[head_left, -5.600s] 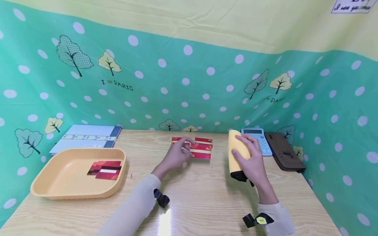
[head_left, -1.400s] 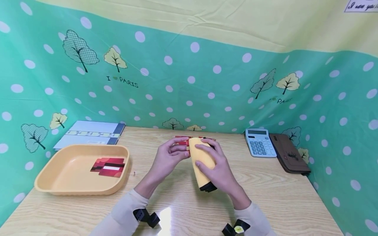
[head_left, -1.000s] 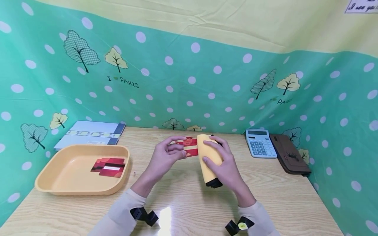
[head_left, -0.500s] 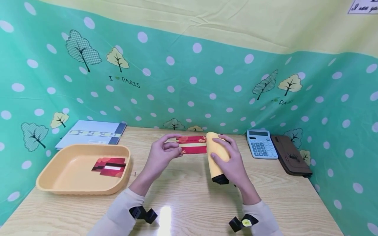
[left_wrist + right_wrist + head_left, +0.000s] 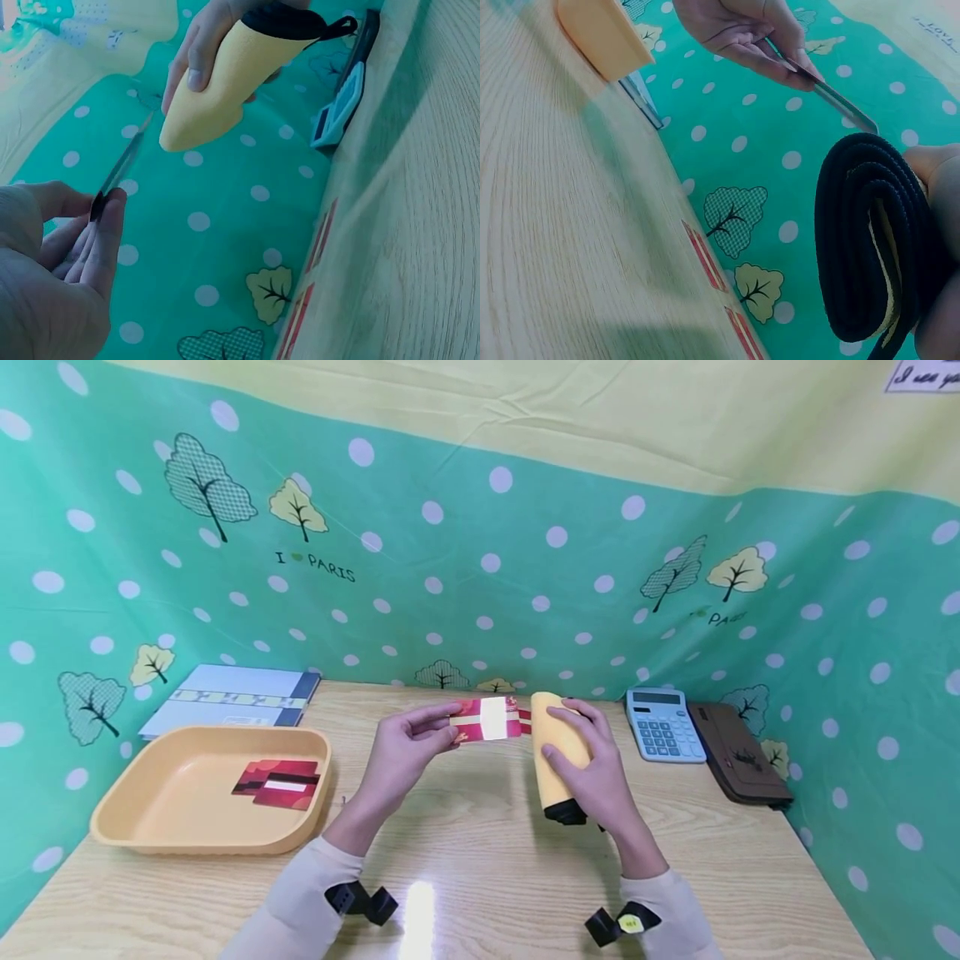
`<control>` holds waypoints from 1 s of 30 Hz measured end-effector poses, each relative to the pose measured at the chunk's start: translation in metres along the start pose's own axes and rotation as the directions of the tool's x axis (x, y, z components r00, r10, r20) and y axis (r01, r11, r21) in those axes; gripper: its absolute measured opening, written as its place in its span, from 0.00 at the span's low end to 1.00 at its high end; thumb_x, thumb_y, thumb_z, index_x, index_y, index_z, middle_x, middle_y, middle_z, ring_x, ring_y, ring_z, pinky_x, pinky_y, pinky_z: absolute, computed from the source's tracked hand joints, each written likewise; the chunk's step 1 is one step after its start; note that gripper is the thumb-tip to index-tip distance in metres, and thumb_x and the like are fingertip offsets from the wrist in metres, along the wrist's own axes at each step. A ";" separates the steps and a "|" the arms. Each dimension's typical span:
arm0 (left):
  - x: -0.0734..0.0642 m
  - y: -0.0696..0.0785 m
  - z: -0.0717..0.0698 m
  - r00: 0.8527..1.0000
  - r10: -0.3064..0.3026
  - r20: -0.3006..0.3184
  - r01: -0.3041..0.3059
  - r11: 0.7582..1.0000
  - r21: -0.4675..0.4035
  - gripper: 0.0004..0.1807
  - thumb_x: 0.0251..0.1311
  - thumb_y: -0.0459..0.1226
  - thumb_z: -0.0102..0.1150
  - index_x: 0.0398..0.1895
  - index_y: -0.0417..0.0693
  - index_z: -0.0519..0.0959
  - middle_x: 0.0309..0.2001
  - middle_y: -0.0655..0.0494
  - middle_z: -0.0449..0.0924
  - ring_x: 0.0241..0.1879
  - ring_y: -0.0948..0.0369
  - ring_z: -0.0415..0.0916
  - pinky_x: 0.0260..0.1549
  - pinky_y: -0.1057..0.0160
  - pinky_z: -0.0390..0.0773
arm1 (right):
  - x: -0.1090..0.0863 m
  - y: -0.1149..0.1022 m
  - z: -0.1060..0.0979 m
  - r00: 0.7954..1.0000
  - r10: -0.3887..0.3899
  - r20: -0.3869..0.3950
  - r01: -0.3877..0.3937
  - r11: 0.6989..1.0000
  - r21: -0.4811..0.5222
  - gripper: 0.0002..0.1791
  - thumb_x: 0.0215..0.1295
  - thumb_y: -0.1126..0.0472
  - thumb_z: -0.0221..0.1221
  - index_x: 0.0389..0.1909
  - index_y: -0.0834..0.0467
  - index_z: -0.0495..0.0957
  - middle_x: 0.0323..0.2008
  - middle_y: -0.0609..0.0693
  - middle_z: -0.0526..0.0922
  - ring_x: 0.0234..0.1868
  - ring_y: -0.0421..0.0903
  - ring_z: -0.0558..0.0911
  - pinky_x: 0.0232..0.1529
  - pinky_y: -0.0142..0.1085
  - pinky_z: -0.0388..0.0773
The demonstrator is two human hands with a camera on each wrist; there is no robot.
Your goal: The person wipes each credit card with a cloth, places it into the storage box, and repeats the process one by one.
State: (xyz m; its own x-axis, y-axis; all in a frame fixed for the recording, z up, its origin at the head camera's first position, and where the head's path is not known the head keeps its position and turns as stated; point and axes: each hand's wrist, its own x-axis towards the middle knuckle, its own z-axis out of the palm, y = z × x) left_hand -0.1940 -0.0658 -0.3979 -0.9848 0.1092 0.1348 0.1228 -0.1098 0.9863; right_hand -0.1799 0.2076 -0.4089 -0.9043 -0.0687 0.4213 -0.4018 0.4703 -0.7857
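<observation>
My left hand (image 5: 408, 747) pinches a red card with a pale stripe (image 5: 468, 727) between thumb and fingers. The card is held up off the table, and light glares white on its face in the head view; the left wrist view shows it edge-on. Close to its right, my right hand (image 5: 592, 768) grips a rolled yellow cloth (image 5: 551, 760) with a black edge. In the right wrist view the cloth's coiled black end (image 5: 862, 247) faces the camera. Further red cards (image 5: 322, 236) lie on the table behind, mostly hidden in the head view.
At the left stands a peach tray (image 5: 172, 835) with red cards (image 5: 288, 783) inside. A blue-grey notebook (image 5: 232, 697) lies behind it. A blue calculator (image 5: 663, 727) and a brown wallet (image 5: 738, 752) lie at the right. A green dotted curtain (image 5: 480, 585) surrounds the table.
From the cards at the back, the left hand has taken one up. Both hands came together with the cloth against the card, then the right hand drew the cloth away to the right.
</observation>
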 end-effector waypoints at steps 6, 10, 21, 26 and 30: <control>-0.001 0.001 -0.002 1.000 -0.001 0.021 0.000 0.999 0.044 0.19 0.66 0.31 0.65 0.60 0.40 0.83 0.53 0.37 0.85 0.42 0.67 0.87 0.50 0.65 0.89 | 0.000 0.000 -0.001 1.000 0.001 0.001 -0.001 1.000 0.007 0.27 0.66 0.62 0.69 0.66 0.44 0.79 0.73 0.46 0.66 0.61 0.47 0.71 0.50 0.33 0.75; -0.003 0.004 -0.003 0.998 0.070 0.012 -0.070 0.997 0.021 0.17 0.69 0.29 0.61 0.59 0.36 0.83 0.58 0.38 0.85 0.42 0.68 0.88 0.52 0.66 0.88 | 0.000 0.002 -0.001 1.000 0.000 -0.006 0.000 1.000 0.002 0.27 0.67 0.62 0.68 0.66 0.44 0.79 0.73 0.45 0.66 0.63 0.47 0.70 0.51 0.34 0.75; -0.003 0.004 -0.004 0.985 0.175 0.003 -0.175 0.983 -0.056 0.17 0.68 0.21 0.55 0.59 0.27 0.79 0.61 0.34 0.81 0.44 0.67 0.88 0.53 0.64 0.88 | -0.001 0.001 -0.004 1.000 -0.011 -0.017 0.011 1.000 -0.005 0.27 0.67 0.62 0.68 0.66 0.44 0.79 0.73 0.45 0.66 0.64 0.47 0.70 0.51 0.32 0.75; -0.002 0.003 -0.005 0.984 0.174 -0.047 -0.177 0.982 -0.070 0.14 0.70 0.24 0.57 0.56 0.29 0.82 0.53 0.40 0.87 0.41 0.63 0.89 0.50 0.61 0.90 | -0.001 0.000 -0.004 1.000 -0.009 -0.021 0.009 1.000 -0.006 0.27 0.67 0.62 0.68 0.66 0.45 0.79 0.73 0.45 0.66 0.64 0.48 0.70 0.50 0.31 0.75; 0.000 0.002 -0.005 0.979 0.195 -0.064 -0.201 0.976 -0.089 0.13 0.71 0.29 0.60 0.54 0.29 0.82 0.45 0.48 0.91 0.40 0.61 0.90 0.48 0.60 0.91 | 0.000 0.001 -0.004 1.000 -0.006 -0.021 0.006 1.000 -0.005 0.27 0.67 0.62 0.68 0.65 0.44 0.79 0.73 0.45 0.66 0.63 0.47 0.71 0.50 0.32 0.75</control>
State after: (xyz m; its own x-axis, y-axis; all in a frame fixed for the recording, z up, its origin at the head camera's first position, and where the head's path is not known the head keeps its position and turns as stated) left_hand -0.1940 -0.0711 -0.3963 -0.9476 0.0224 0.3185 0.3064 -0.2175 0.9267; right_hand -0.1792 0.2119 -0.4080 -0.8988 -0.0529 0.4352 -0.4061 0.4742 -0.7811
